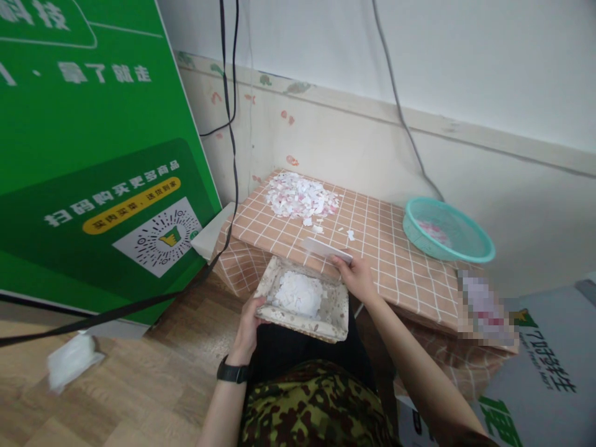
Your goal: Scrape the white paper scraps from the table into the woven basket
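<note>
My left hand (251, 320) grips the left edge of a rectangular cloth-lined basket (333, 321), held just off the front edge of the table. A heap of white paper scraps (298, 293) lies in it. In my right hand (357, 278) is a flat, thin white card (321, 249), pinched at its right end and held along the table edge above the basket's far rim. Behind it, a pile of torn white and pinkish paper scraps (300, 197) lies on the checked tablecloth (372, 233), with a few loose bits nearer the card.
A turquoise plastic basket (447, 248) with pink and white pieces inside stands at the table's right. A blurred-out item (484, 307) lies near the right corner. Black cables (230, 124) hang at left beside a green cabinet (84, 155). A white plastic bag (72, 360) lies on the floor.
</note>
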A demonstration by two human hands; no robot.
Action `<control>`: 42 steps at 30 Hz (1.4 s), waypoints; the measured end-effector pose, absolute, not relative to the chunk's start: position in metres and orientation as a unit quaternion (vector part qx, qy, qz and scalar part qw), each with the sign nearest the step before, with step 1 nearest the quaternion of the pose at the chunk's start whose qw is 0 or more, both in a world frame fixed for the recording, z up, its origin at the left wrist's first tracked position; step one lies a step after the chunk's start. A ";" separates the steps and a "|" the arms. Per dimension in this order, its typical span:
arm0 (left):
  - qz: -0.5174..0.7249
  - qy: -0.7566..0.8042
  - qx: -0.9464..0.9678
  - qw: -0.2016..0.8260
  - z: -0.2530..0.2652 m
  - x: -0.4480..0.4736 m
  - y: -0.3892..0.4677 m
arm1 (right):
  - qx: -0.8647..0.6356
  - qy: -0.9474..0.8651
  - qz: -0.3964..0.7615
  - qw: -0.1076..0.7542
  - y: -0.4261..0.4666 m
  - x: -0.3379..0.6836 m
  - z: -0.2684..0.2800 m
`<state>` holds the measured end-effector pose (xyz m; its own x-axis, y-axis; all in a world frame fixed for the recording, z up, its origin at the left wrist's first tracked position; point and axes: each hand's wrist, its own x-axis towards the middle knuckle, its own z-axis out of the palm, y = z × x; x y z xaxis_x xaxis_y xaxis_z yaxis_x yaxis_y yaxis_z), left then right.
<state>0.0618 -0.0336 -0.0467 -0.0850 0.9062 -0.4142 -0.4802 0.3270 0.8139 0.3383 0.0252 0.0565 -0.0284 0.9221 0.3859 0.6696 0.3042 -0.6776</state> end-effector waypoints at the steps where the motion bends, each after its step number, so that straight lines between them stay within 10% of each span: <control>1: 0.542 0.500 0.205 0.644 -0.045 0.062 -0.034 | -0.572 -0.696 0.154 0.406 0.026 0.338 0.056; 19: 0.461 0.529 0.234 0.674 -0.047 0.055 -0.032 | -0.381 -0.849 -0.116 0.348 0.000 0.269 0.045; 42: 0.424 0.532 0.246 0.690 -0.056 0.047 -0.027 | -0.474 -0.820 -0.157 0.280 -0.014 0.328 0.043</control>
